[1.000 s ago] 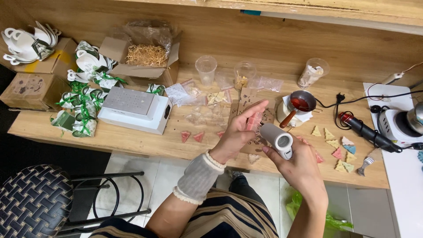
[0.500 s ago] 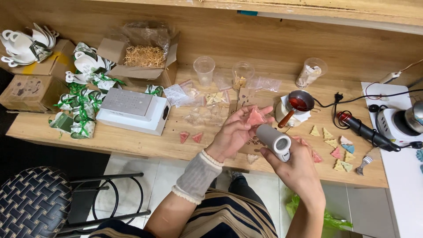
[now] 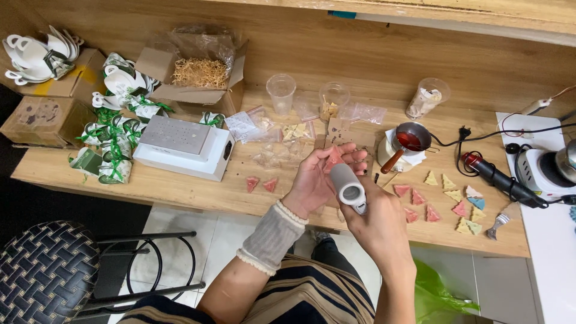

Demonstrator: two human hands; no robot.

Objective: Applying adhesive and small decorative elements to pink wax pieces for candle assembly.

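**Both hands engaged above the desk edge**

Nearest the wearer, the right hand (image 3: 378,225) is closed in a full grip round a grey cylindrical tool (image 3: 348,187), its round end face turned up toward the camera. The tool is raised clear of the desk (image 3: 180,192).

Just beyond and touching that tool's side, the left hand (image 3: 318,180) is cupped, palm up, fingers (image 3: 354,157) loosely curled. A pink triangular piece (image 3: 332,158) lies against those fingers, pinched lightly; how firmly cannot be told. A knitted grey cuff (image 3: 270,237) covers the left wrist.

On the desk to the left of the hands, two more pink wedges (image 3: 261,183) lie side by side, apart from both hands. To the right, a scatter of coloured triangles (image 3: 450,201), pink, yellow and pale blue, lies near a fork (image 3: 498,221).

Farther back: a white box-shaped appliance (image 3: 183,144), clear bags (image 3: 270,135) of small pieces, and a small pan of red liquid (image 3: 411,139) with a wooden handle. Beyond these stand clear plastic cups (image 3: 281,93), a cardboard box of straw filling (image 3: 198,69), and white cups tied with green ribbon (image 3: 117,129).
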